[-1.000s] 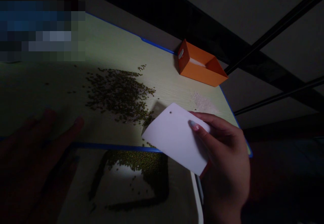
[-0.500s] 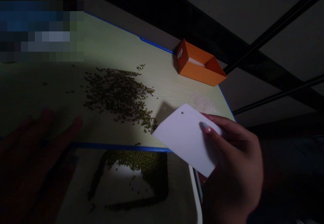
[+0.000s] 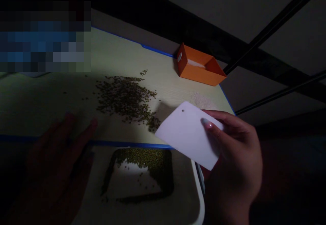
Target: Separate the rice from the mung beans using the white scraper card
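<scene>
My right hand (image 3: 234,147) grips a white card (image 3: 188,133) with a small hole near its upper corner, thumb on top. The card's left corner is close to the near right end of a spread of mung beans (image 3: 124,97) lying on the pale table (image 3: 168,82). My left hand (image 3: 63,153), dim and in shadow, is at the table's near edge with its fingers stretched out and nothing in them. Below that edge sits a white bin (image 3: 200,204), with more green beans (image 3: 150,158) heaped inside along its far and right sides.
An orange box (image 3: 201,70) with some white grains in it stands at the table's far right. A pale, powdery patch (image 3: 202,99) lies in front of it. Blue trim (image 3: 107,143) runs along the table edge. The upper left is pixelated.
The view has shifted slightly, so the table and beans appear farther right. My left hand has moved rightward in view. The card, still in my right hand, has hardly moved.
</scene>
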Demonstrator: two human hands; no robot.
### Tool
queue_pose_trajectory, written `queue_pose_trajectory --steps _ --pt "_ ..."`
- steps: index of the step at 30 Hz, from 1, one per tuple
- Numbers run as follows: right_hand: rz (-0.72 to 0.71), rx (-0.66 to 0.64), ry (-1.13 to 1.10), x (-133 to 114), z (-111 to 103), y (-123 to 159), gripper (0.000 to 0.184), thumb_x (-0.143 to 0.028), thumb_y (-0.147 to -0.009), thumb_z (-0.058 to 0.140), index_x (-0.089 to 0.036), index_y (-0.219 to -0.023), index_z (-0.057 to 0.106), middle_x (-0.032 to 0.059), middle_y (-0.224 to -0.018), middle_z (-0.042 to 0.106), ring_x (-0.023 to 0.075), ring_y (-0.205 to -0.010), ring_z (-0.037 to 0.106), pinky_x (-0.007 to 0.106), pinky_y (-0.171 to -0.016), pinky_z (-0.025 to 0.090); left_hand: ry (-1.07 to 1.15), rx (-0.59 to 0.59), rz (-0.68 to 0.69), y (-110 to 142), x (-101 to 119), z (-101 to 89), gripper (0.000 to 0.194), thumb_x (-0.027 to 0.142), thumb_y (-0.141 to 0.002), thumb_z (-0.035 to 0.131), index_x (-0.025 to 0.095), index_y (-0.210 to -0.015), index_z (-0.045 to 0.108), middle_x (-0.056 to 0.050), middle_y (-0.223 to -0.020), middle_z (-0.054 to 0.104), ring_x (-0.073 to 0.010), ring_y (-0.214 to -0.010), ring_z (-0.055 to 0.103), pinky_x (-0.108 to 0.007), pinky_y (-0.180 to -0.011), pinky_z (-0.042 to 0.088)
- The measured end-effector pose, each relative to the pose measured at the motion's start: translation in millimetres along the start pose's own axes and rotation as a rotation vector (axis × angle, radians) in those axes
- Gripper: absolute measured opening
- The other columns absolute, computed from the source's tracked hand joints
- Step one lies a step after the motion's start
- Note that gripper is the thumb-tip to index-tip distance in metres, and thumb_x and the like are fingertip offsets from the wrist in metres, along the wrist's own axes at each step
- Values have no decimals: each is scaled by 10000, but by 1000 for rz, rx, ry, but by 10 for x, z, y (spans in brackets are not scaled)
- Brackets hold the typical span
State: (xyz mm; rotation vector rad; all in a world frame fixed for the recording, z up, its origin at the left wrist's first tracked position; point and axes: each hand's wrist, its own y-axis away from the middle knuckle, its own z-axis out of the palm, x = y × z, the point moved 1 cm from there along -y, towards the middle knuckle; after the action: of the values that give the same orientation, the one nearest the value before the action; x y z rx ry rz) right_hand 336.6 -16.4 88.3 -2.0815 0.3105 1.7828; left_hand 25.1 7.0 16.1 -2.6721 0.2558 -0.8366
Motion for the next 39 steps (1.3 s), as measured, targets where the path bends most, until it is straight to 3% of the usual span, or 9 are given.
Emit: queue_pose_trajectory --steps 4,8,13,17,22,26,29,36,39 --pt "40 237 22 128 -214 101 201 -322 -780 843 -263 -970 808 47 -970 806 188 -731 704 295 -574 517 14 11 31 1 -63 21 469 451 -975 320 588 -1419 256 153 -1608 198 -262 -1547 221 -743 -1319 205" --pt "38 337 127 137 -307 155 310 -366 -777 811 -205 -1040 776 74 -903 789 186 -677 669 301 -548 484 45 2 22 -22 -72 20 443 476 -980 292 470 -1415 378 67 -1606 243 -283 -1538 244 -766 -1297 246" --pt "-1 219 135 14 -256 58 328 -382 -775 789 -225 -1062 768 73 -918 784 192 -706 656 314 -562 470 39 -66 -56 -101 60 -44 588 512 -967 188 228 -1377 499 -73 -1597 273 -281 -1541 231 -679 -1350 230" --pt "-77 86 79 -97 -149 -122 229 -344 -753 775 -224 -948 786 90 -1069 797 213 -829 687 345 -667 505 23 -84 -84 -120 74 -74 618 535 -954 169 230 -1379 499 -71 -1598 267 -293 -1540 228 -676 -1356 232" --pt "-101 -88 17 -60 -85 -237 212 -318 -762 770 -216 -945 798 81 -1040 805 217 -876 701 336 -701 503 10 -103 -58 -109 -34 -89 545 570 -956 221 348 -1380 484 24 -1606 254 -231 -1543 230 -662 -1373 233" --pt "-104 -3 -37 100 -134 -209 221 -314 -781 769 -215 -976 799 79 -1041 801 209 -873 695 322 -687 493 19 -124 -96 -101 -69 -133 533 637 -931 260 429 -1382 455 75 -1601 250 -219 -1553 213 -694 -1365 204" --pt "-83 68 -13 175 -220 -160 245 -324 -790 767 -201 -999 795 88 -1033 795 205 -844 688 316 -659 484 29 -120 -105 -100 -49 -150 612 680 -903 278 354 -1375 492 45 -1602 253 -228 -1556 200 -693 -1365 187" --pt "3 79 53 144 -289 -32 299 -375 -774 770 -197 -1012 801 83 -887 784 193 -689 652 313 -586 464 18 -146 -55 -67 -78 -158 510 619 -936 304 418 -1378 462 79 -1614 215 -210 -1561 173 -682 -1376 150" --pt "14 112 43 107 -252 -6 327 -424 -750 797 -207 -995 808 85 -889 786 191 -643 635 307 -538 440 -13 -173 -65 -31 -70 -188 536 533 -954 249 333 -1411 445 26 -1623 214 -219 -1565 149 -683 -1369 167"
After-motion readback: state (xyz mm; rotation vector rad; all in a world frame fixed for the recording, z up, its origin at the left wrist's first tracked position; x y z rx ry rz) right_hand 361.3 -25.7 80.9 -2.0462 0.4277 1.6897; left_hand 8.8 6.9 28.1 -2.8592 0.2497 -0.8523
